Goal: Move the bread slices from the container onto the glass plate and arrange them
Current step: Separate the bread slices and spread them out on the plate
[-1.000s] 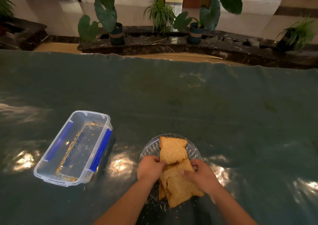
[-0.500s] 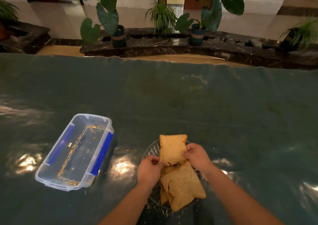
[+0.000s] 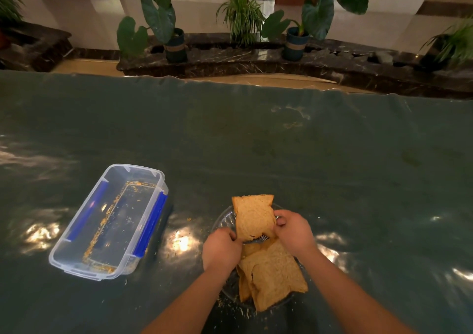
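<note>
Both hands are on the far bread slice (image 3: 253,216): the left hand (image 3: 221,249) pinches its near-left corner, the right hand (image 3: 294,231) grips its right edge, and the slice tilts up over the far rim of the glass plate (image 3: 225,221). More bread slices (image 3: 273,277) lie overlapped on the plate's near side, hanging past its rim. Toward the counter's (image 3: 332,167) left edge sits the clear container (image 3: 110,221), blue clips on its long sides, only crumbs inside.
</note>
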Tool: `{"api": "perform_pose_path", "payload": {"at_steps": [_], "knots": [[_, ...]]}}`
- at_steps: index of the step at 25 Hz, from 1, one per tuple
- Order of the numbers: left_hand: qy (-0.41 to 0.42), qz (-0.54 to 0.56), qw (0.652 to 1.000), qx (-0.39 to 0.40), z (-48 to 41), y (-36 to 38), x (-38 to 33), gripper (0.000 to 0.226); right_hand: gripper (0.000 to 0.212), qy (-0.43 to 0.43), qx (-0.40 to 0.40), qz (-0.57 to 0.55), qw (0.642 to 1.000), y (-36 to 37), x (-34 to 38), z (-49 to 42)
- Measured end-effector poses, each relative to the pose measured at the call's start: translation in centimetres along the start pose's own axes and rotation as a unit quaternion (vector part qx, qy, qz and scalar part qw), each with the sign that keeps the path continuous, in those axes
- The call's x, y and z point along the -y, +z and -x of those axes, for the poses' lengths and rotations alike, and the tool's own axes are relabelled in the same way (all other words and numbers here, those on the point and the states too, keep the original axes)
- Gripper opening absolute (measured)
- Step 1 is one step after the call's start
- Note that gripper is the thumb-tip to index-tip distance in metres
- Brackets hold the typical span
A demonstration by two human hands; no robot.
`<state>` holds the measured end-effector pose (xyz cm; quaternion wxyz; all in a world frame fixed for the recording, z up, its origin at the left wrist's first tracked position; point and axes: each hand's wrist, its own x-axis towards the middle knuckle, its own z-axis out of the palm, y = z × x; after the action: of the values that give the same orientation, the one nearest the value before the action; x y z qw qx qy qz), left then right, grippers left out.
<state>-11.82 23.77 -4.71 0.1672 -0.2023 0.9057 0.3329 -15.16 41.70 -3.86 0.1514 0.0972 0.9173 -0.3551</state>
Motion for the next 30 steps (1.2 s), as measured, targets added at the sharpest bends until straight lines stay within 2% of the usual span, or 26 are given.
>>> {"api": "perform_pose_path", "payload": {"at_steps": [3, 8, 14, 17, 20, 23, 26, 30], "knots": [[-0.003, 0.027, 1.0, 0.005, 0.0, 0.0, -0.1, 0.013, 0.032, 0.017, 0.019, 0.007, 1.0, -0.2, -0.6, 0.3], [0.029, 0.041, 0.999, 0.016, 0.2, 0.2, 0.2, 0.03, 0.028, 0.011, 0.038, 0.033, 0.999, -0.7, -1.1, 0.7], [0.03, 0.051, 0.997, 0.039, 0.7, -0.2, 0.2, 0.018, 0.02, -0.018, 0.036, 0.086, 0.995, -0.3, -0.2, 0.8], [0.041, 0.047, 0.998, 0.033, 0.8, -0.3, 0.6, 0.02, 0.027, 0.001, 0.041, 0.067, 0.997, -0.4, -0.1, 0.7], [0.047, 0.053, 0.997, 0.039, 1.0, -0.7, 0.5, 0.022, 0.02, -0.001, 0.057, 0.056, 0.997, -0.8, 0.3, 1.1], [0.037, 0.077, 0.996, 0.022, 1.5, -1.4, 0.9, 0.022, 0.007, 0.029, 0.013, -0.018, 0.999, -1.7, -0.3, 2.3], [0.025, 0.117, 0.993, -0.001, 2.7, -2.1, 2.0, 0.022, 0.02, 0.052, -0.029, -0.051, 0.997, -2.8, -2.1, 4.9], [0.037, 0.134, 0.988, 0.065, 4.7, -2.0, 2.5, 0.024, 0.03, 0.063, -0.002, 0.006, 0.998, -2.2, -3.3, 8.0]]}}
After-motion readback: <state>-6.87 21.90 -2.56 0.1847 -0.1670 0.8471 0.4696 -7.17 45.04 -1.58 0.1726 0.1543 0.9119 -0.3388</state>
